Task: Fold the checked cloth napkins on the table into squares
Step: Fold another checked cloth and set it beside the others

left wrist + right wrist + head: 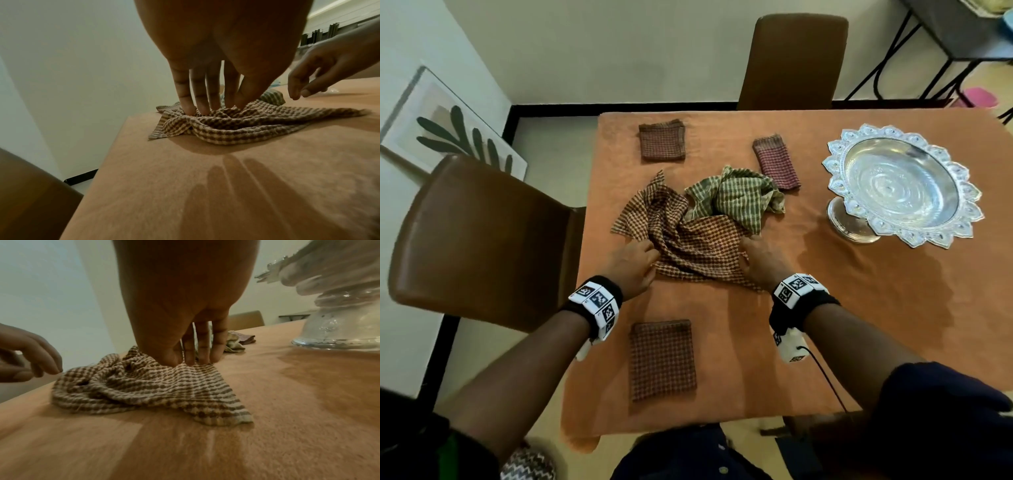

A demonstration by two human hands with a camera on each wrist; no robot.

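Observation:
A crumpled brown checked napkin (688, 240) (246, 126) (144, 386) lies in the middle of the orange table (825, 325). My left hand (640, 253) (213, 107) reaches down onto its left side, with fairly straight fingertips touching the bunched cloth. My right hand (753, 246) (185, 361) sets its fingertips and thumb on the napkin's right edge. I see no cloth lifted by either hand. A crumpled green checked napkin (736, 195) (232, 344) lies just behind, partly overlapping the brown one. Three folded napkins lie flat: far left (662, 140), far middle (777, 161), and near edge (662, 359).
A silver footed bowl (900, 181) (339, 321) stands on the table to the right of my right hand. One brown chair (479, 240) stands at the table's left side, another (794, 58) at the far side.

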